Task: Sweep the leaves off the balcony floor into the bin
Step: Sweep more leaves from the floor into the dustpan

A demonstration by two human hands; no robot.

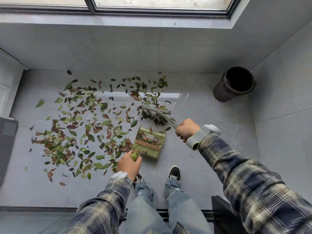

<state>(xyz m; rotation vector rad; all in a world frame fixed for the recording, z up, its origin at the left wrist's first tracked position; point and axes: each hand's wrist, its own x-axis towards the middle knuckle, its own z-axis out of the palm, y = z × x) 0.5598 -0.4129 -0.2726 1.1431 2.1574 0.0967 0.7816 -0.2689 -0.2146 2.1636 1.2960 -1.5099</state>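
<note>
The leaves [56,149], green and brown, lie scattered over the grey tiled balcony floor [202,157], thickest to the left and centre, with a thinner band reaching toward the wall under the window [160,2]. A few leaves sit inside the green dustpan [148,150], which stands on the floor just ahead of the person's shoes [174,172], its mouth facing away from them. Just beyond that mouth rests the grey head of the broom [157,110], with a small clump of leaves gathered between it and the dustpan. The right hand [187,129] grips the broom's handle, its fingers [180,132] clenched around it, and the handle slants down from this hand to the head. The left hand [129,163] holds the green top of the dustpan's upright handle, fingers wrapped around it. The bin [222,93], dark and round with an open top, stands upright in the right-hand corner against the wall, well apart from the leaves and the dustpan. Both arms wear plaid sleeves [244,174], and a grey band [196,138] circles the right wrist.
</note>
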